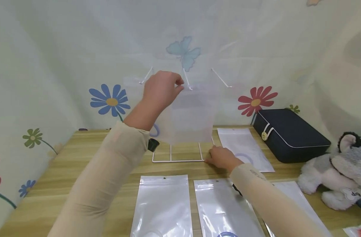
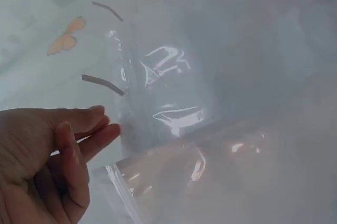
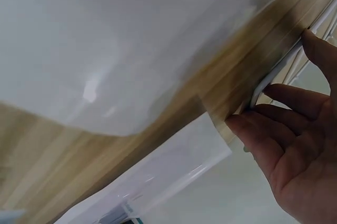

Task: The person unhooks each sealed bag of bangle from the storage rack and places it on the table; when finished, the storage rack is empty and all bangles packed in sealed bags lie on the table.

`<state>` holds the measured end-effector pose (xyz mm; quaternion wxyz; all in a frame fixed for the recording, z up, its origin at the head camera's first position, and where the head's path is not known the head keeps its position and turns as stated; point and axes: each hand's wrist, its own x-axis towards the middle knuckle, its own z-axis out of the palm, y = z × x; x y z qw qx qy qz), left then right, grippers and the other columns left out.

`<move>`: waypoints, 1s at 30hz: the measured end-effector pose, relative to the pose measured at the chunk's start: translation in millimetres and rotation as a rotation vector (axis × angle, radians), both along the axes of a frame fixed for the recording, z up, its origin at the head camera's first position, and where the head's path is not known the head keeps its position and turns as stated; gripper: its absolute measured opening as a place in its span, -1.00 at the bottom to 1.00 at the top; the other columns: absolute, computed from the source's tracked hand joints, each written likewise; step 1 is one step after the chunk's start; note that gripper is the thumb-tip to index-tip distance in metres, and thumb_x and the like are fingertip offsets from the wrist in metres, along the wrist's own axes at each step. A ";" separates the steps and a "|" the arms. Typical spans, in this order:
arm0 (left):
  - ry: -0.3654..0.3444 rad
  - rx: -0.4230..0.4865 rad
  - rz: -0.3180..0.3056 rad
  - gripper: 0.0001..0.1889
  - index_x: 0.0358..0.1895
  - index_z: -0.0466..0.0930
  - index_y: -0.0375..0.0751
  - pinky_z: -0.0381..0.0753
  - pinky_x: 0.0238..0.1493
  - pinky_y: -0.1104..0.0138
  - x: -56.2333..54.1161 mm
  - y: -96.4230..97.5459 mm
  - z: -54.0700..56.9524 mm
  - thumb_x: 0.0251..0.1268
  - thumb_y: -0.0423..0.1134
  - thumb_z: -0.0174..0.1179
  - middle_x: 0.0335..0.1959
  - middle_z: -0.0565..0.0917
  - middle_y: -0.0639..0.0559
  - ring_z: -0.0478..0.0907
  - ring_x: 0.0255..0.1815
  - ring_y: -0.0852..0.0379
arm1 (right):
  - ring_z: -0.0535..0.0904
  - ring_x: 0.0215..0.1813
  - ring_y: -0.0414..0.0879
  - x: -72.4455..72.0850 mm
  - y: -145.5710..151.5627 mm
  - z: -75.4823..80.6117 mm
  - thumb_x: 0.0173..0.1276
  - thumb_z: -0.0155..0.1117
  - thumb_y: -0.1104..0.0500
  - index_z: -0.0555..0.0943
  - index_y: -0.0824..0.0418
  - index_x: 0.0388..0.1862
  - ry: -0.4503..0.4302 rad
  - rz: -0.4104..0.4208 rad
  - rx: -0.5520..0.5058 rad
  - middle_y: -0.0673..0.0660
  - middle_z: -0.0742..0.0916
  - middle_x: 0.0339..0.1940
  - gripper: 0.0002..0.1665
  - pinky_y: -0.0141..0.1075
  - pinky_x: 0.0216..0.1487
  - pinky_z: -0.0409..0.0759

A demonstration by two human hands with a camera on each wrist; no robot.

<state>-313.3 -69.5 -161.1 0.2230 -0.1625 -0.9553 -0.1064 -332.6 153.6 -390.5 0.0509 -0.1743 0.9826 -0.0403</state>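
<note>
A white wire rack [image 1: 179, 161] stands on the wooden table, with slanted prongs [image 1: 221, 78] sticking out toward me. Translucent zip bags [image 1: 195, 115] hang from it in overlapping layers. Close by the middle prong is my left hand [image 1: 164, 87], its thumb and fingertips near each other. In the left wrist view that hand [image 2: 58, 161] is beside the top edge of a bag [image 2: 168, 82], and no bag shows between its fingers. My right hand [image 1: 223, 158] grips the front right part of the rack's base; the right wrist view has thumb and fingers around the wire [image 3: 276, 71].
Several flat zip bags lie nearer me, including one at centre [image 1: 165, 204] and one beside it [image 1: 219, 207]. Another bag [image 1: 242, 141] lies right of the rack. A dark case [image 1: 290, 131] and a grey plush toy [image 1: 337, 174] occupy the right side. A patterned curtain [image 1: 65, 65] hangs behind.
</note>
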 end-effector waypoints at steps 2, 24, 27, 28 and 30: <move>-0.056 -0.057 0.057 -0.72 0.13 0.68 0.02 0.62 -0.11 0.06 -6.6 -2.4 3.6 0.46 -0.09 0.16 0.09 0.69 0.09 0.61 0.02 -0.04 | 0.64 -0.03 0.24 -0.5 -2.4 -2.3 0.42 0.26 -0.08 0.61 0.33 -0.23 0.002 0.005 -0.001 0.43 0.64 0.13 -0.56 0.07 0.02 0.59; 0.029 -0.018 -0.007 -0.83 -0.12 0.77 0.01 0.42 0.04 -0.02 6.4 -21.5 -6.8 0.42 -0.11 0.21 -0.18 0.72 0.10 0.44 -0.01 -0.09 | 0.49 0.28 0.32 -1.4 -17.1 3.3 0.46 0.21 -0.08 0.54 0.42 0.22 -0.035 0.000 0.013 0.48 0.46 0.35 -0.37 0.09 0.26 0.47; 0.029 0.017 -0.018 -0.84 -0.11 0.77 0.00 0.37 0.07 -0.02 14.9 -25.2 -7.7 0.42 -0.12 0.22 -0.17 0.70 0.09 0.46 -0.03 -0.04 | 0.54 0.22 0.32 -2.6 -19.4 3.3 0.45 0.23 -0.06 0.58 0.41 0.16 -0.023 0.022 0.016 0.49 0.50 0.31 -0.42 0.09 0.21 0.51; 0.021 0.039 -0.025 -0.84 -0.10 0.76 -0.02 0.39 0.08 0.00 18.0 -26.6 -7.7 0.42 -0.13 0.22 -0.17 0.69 0.07 0.47 -0.04 -0.02 | 0.56 0.20 0.32 -2.9 -20.5 3.4 0.45 0.23 -0.06 0.59 0.42 0.14 -0.018 0.029 0.017 0.49 0.51 0.30 -0.43 0.08 0.20 0.52; 0.005 0.083 -0.047 -0.83 -0.09 0.75 -0.07 0.43 0.10 0.06 25.3 -29.0 -6.8 0.42 -0.15 0.22 -0.16 0.67 0.04 0.51 -0.05 0.00 | 0.60 0.13 0.29 -3.5 -21.8 3.4 0.44 0.24 -0.06 0.61 0.42 0.05 -0.009 0.042 0.017 0.48 0.58 0.22 -0.46 0.08 0.15 0.55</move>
